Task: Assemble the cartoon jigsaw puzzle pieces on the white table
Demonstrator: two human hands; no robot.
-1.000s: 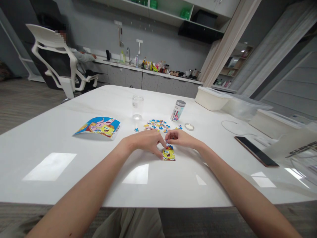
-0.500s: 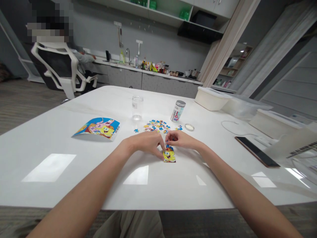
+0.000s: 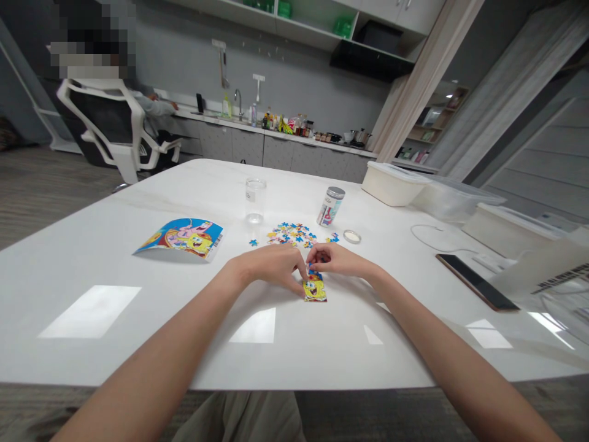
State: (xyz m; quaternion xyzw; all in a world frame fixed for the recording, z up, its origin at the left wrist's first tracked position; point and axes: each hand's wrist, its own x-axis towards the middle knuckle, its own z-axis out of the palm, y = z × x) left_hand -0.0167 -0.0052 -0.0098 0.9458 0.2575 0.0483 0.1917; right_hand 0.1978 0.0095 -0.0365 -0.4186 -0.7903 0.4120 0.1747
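Note:
A small block of joined jigsaw pieces (image 3: 315, 290), with a yellow cartoon face, lies flat on the white table. My left hand (image 3: 276, 265) steadies its left edge between thumb and forefinger; the other fingers are curled and partly hidden. At the block's upper edge, my right hand (image 3: 334, 259) pinches a blue jigsaw piece (image 3: 313, 267), mostly covered by the fingers. Just beyond my hands lies a pile of loose jigsaw pieces (image 3: 293, 233). A curved picture sheet (image 3: 184, 238) with the same cartoon figure rests to the left.
Behind the pile stand a clear jar (image 3: 255, 201) and a printed canister (image 3: 330, 207). A round lid (image 3: 352, 236) lies nearby. To the right are a phone-like dark device (image 3: 476, 281), a white cable and storage boxes (image 3: 393, 184). A person sits in a chair (image 3: 103, 123) at back left.
The right fingers and the blue jigsaw piece have shifted very slightly at the block's upper edge. My left hand stays in place.

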